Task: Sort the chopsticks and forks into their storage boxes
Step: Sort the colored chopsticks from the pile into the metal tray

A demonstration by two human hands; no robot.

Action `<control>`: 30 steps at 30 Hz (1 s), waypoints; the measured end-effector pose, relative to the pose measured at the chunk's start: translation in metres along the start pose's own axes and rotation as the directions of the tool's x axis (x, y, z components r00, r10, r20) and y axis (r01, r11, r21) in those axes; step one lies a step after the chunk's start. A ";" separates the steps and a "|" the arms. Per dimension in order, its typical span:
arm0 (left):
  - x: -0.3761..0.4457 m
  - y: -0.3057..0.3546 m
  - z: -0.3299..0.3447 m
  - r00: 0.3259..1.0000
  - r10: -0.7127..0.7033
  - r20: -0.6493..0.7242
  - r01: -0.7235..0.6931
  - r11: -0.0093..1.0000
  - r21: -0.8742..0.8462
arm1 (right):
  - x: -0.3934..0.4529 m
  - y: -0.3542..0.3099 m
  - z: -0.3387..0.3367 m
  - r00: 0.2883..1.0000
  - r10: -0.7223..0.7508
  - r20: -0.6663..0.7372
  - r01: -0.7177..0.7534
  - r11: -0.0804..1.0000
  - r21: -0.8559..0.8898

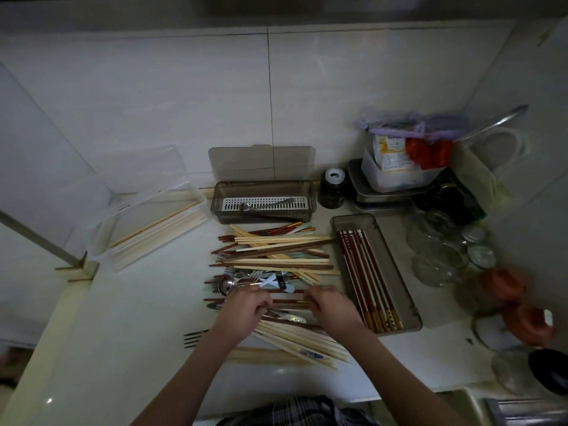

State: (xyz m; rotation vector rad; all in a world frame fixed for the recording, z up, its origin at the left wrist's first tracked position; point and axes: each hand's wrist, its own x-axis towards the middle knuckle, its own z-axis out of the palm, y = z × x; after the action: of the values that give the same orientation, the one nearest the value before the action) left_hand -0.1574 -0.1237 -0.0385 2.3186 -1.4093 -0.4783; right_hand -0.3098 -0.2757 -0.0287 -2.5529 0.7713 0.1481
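Note:
A mixed pile of chopsticks (276, 253), pale and dark red, lies in the middle of the white counter, with forks (246, 275) and a spoon among them. My left hand (246, 312) and my right hand (330, 309) both reach into the near part of the pile, fingers curled round dark red chopsticks (289, 302) stretched between them. A grey tray (408, 302) on the right holds red patterned chopsticks. A smoked box (215, 195) at the back holds a spoon on a white grate. A clear box (104, 250) on the left holds pale chopsticks. One dark fork (195, 337) lies alone by my left forearm.
Glass jars (439, 256), a dark bottle (332, 189), stacked containers (393, 176) with bags and terracotta lids (507, 284) crowd the right corner. The tiled wall stands close behind the boxes. A sink edge (504, 407) shows at the lower right.

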 end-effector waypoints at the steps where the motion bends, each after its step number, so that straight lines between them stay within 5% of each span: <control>1: -0.001 0.000 0.000 1.000 -0.005 0.013 0.005 1.000 -0.016 | 0.002 0.000 0.003 1.000 0.011 0.013 -0.011 1.000 0.005; 6: -0.002 -0.002 -0.001 0.998 -0.042 0.040 0.045 0.994 -0.099 | 0.014 -0.003 0.003 0.997 0.046 0.058 -0.048 0.998 0.039; 14: 0.001 -0.007 -0.001 0.994 -0.010 0.108 0.020 0.995 -0.098 | 0.020 -0.013 0.006 0.981 0.006 0.193 0.028 0.985 -0.170; 18: 0.002 -0.007 -0.001 0.996 -0.002 0.085 0.006 0.999 -0.052 | 0.018 -0.011 -0.003 0.992 -0.056 0.109 0.084 0.959 -0.272; 25: 0.009 -0.007 0.002 0.999 -0.026 0.038 0.024 0.998 0.064 | 0.013 0.013 -0.039 0.984 -0.119 -0.136 0.104 0.988 -0.111; 30: 0.012 0.011 0.010 0.999 0.048 0.008 -0.049 0.982 0.183 | 0.012 0.004 -0.051 0.967 -0.199 -0.159 0.141 0.938 -0.317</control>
State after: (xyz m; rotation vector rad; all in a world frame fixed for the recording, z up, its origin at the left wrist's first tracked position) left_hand -0.1654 -0.1403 -0.0426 2.4194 -1.5667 -0.3521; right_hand -0.3042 -0.3081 0.0116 -2.9466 0.6290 -0.0383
